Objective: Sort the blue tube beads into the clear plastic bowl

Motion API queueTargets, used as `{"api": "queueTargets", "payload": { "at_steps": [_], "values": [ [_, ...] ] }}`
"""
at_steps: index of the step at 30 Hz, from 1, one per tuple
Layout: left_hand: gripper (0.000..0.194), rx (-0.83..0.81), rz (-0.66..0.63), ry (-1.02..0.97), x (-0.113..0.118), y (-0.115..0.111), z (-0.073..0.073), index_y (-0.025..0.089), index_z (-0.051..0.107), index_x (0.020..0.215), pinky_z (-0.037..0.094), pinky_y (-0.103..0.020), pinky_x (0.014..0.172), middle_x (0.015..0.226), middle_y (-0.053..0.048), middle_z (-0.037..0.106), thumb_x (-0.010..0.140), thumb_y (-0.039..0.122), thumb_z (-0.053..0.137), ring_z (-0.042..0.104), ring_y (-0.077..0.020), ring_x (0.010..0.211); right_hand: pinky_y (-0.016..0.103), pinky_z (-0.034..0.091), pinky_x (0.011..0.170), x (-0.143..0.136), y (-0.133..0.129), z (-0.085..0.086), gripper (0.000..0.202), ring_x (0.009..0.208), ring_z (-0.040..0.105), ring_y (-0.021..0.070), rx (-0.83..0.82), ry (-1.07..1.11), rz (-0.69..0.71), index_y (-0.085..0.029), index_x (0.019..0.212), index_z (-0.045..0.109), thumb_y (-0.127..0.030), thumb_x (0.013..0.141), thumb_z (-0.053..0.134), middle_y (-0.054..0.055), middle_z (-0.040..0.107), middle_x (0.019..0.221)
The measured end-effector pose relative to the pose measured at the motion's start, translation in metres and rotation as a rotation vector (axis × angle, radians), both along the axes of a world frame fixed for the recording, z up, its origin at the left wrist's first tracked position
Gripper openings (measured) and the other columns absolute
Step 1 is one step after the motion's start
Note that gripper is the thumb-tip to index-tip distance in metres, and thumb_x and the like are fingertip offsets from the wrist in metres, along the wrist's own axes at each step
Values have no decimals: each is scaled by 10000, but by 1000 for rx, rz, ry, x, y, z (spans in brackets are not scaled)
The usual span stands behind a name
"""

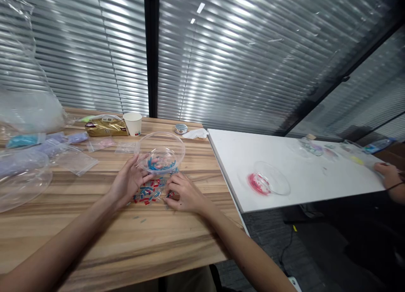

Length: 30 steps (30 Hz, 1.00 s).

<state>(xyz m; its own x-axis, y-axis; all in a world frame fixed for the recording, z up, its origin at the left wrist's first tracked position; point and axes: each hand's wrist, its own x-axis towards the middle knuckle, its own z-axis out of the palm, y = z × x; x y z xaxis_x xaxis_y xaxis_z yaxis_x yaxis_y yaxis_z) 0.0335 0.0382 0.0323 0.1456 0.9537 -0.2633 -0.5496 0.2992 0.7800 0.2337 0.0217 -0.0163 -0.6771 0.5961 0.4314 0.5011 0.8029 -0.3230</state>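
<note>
At left hand point(129, 184): open, with fingers spread around the left side of the clear bowl point(162, 133); impossible to tell of a firm grip. At right hand point(185, 194): curled, with fingers bent toward the thumb beside loose red and blue pieces point(148, 193) on the counter point(110, 241); cannot tell of any piece held. Inside the bowl: blue pieces point(161, 164). Behind the bowl: white cup point(133, 124), gold packet point(106, 126) and round tin point(181, 128).

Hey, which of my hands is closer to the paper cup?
Left. Your left hand is beside the clear bowl, with the paper cup beyond it; your right hand is farther off, at the right edge of the loose pieces.
</note>
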Motion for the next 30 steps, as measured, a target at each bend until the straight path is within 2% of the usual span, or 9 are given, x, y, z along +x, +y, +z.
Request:
{"api": "queueTargets", "payload": {
  "at_steps": [4, 10, 21, 30],
  "values": [
    [278, 4, -4, 4, 0, 0, 1, 165, 607, 1074, 553, -311, 756, 1042, -108, 705, 902, 353, 494, 674, -225, 934, 340, 446, 863, 2, 1, -3, 117, 923, 524, 189, 8, -13, -3, -197, 810, 569, -302, 860, 587, 45, 611, 933],
    [296, 3, -2, -7, 0, 1, -1, 163, 607, 1072, 566, -309, 742, 1025, -103, 705, 959, 312, 377, 681, -211, 909, 324, 445, 844, 2, 1, -2, 151, 898, 524, 188, 31, -40, -35, -193, 775, 553, -308, 859, 604, 40, 596, 877],
    [293, 0, 4, -4, 0, 0, 0, 164, 620, 1057, 571, -305, 731, 1022, -110, 703, 961, 307, 383, 680, -213, 901, 323, 438, 850, 0, -1, 2, 177, 881, 519, 191, 66, -50, -77, -187, 763, 559, -319, 877, 587, 47, 598, 864],
    [295, 1, -14, -5, 0, 1, -2, 158, 608, 1102, 568, -289, 724, 1048, -105, 699, 964, 293, 385, 677, -200, 899, 329, 429, 824, -2, -1, -2, 169, 886, 520, 199, 74, -47, -138, -182, 783, 576, -320, 881, 576, 52, 605, 866]
  ]
}}
